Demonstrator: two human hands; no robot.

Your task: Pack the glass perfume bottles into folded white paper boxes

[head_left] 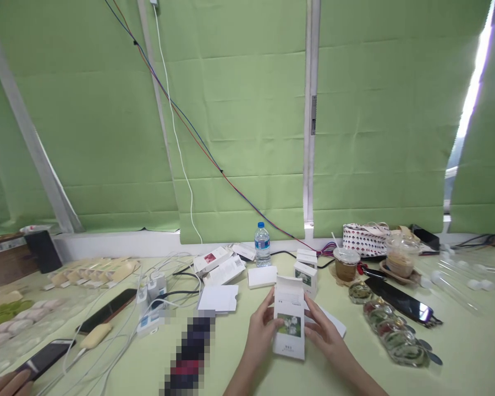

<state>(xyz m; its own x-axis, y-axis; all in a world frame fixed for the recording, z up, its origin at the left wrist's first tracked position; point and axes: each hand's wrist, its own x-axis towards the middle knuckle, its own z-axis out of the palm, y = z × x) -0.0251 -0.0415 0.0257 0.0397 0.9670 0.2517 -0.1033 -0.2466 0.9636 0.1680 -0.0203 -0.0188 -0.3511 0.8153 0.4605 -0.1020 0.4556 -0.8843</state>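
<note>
A small white cardboard box [290,324] with a picture of white flowers is held above the table, its top flap standing up. My left hand [259,327] grips its left side, thumb on the front. Along the right edge, the fingers of my right hand [324,334] are closed against the box. Just behind it stand similar white boxes [306,278], and another white box [262,276] lies flat to their left. A flat white piece [332,320] shows partly behind my right hand.
Left are flat cartons [223,267], a power strip [150,313] with tangled cables and phones [107,311]; another person's hand [10,383] is at the lower left. A water bottle [262,246] stands behind. Right are drink cups [346,267], a phone [400,300] and clear packets [391,333].
</note>
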